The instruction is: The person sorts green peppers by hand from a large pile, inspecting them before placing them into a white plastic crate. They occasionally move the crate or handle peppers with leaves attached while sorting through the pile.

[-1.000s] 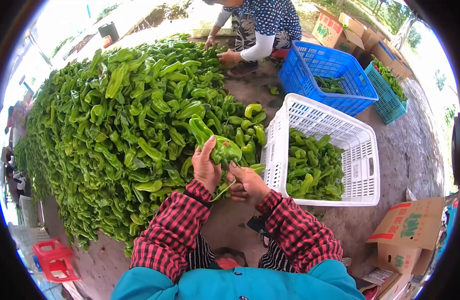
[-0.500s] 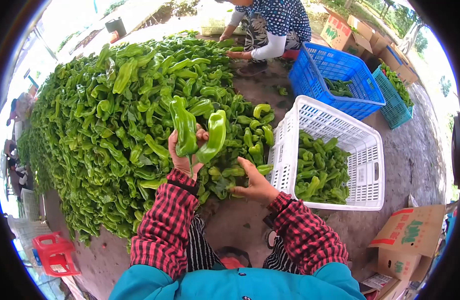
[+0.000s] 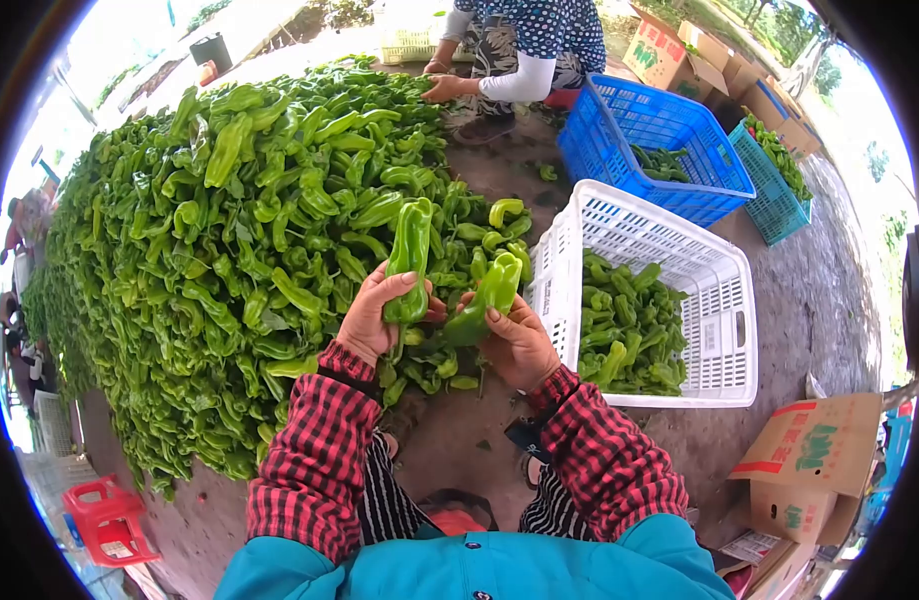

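Your left hand (image 3: 374,315) pinches one green pepper (image 3: 410,250) nearly upright, thumb across its front; your right hand (image 3: 519,345) grips a second pepper (image 3: 491,298), its upper end leaning right. Both peppers are in front of the heap's lower right edge, as you see it; the pepper heap (image 3: 229,270) spreads over the left of the ground (image 3: 464,440). Bare ground shows from that edge back to your feet, and as a narrowing strip between heap and crates. The white crate (image 3: 721,345) sits close on your right, its left wall near your right hand; peppers cover its floor toward the near left corner. Beyond its far edge, the blue crate (image 3: 619,165); whether the two touch, you can't tell. More ground runs right of the white crate, up to the cardboard box (image 3: 811,445) at lower right. Hidden: your left fingertips behind their pepper, and the lower end of the right one, partly in your fingers. The co-worker (image 3: 559,45) at the heap's far edge is cut off above the shoulders. Box carries a red band, green artwork and printed characters, too small to read; label on the white crate's right wall likewise illegible.
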A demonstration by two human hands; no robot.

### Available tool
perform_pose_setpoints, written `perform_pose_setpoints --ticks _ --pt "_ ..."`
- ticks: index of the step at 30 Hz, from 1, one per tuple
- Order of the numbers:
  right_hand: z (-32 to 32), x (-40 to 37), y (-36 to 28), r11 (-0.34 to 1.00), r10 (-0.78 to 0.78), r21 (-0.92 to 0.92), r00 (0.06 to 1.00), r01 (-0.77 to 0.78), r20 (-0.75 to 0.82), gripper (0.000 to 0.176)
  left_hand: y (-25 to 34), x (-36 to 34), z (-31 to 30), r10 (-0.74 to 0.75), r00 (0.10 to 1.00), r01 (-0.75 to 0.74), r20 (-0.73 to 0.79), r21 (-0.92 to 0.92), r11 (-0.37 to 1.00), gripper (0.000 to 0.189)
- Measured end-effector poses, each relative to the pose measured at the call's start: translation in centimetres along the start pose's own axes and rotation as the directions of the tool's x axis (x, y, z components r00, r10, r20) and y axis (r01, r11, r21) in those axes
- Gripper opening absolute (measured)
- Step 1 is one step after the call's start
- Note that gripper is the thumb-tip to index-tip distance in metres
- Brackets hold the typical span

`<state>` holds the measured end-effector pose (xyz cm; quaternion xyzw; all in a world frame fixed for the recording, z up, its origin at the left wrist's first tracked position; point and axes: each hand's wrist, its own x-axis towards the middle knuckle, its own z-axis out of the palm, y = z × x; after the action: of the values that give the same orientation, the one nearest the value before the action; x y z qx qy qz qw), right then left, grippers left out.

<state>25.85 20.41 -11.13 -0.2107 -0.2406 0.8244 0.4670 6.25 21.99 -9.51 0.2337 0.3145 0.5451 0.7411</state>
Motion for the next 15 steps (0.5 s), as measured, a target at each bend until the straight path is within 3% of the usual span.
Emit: perform_pose_setpoints --ticks 4,8,11,13,15 --pt "-0.6 0.2 -0.3 0.999 0.038 0.039 0.997 -0.035 -0.071 0.027 -0.8 0.3 -0.4 -0.017 0.992 0.041 -0.122 0.195 0.980 0.035" --pt "-2.0 0.5 -0.2 0.990 0.070 0.125 0.995 -0.061 -0.067 0.038 -2.0 1.2 -0.7 0.039 0.997 -0.017 -0.074 0.277 0.961 0.040" --pt "-0.5 0.0 -0.1 0.997 -0.041 0.060 0.993 0.048 -0.106 0.042 -2.4 0.6 1.3 0.066 0.980 -0.009 -0.188 0.287 0.958 0.034" --pt "-3.0 0.4 1.4 0.999 -0.009 0.044 1.000 0.010 -0.021 0.045 -3.8 1.1 0.5 0.019 0.995 0.012 -0.102 0.304 0.953 0.040" --pt "-1.2 -0.1 0.6 0.999 0.047 0.020 0.995 -0.045 -0.090 0.030 -4.4 1.0 1.5 0.014 0.999 -0.028 0.044 0.348 0.937 0.044"
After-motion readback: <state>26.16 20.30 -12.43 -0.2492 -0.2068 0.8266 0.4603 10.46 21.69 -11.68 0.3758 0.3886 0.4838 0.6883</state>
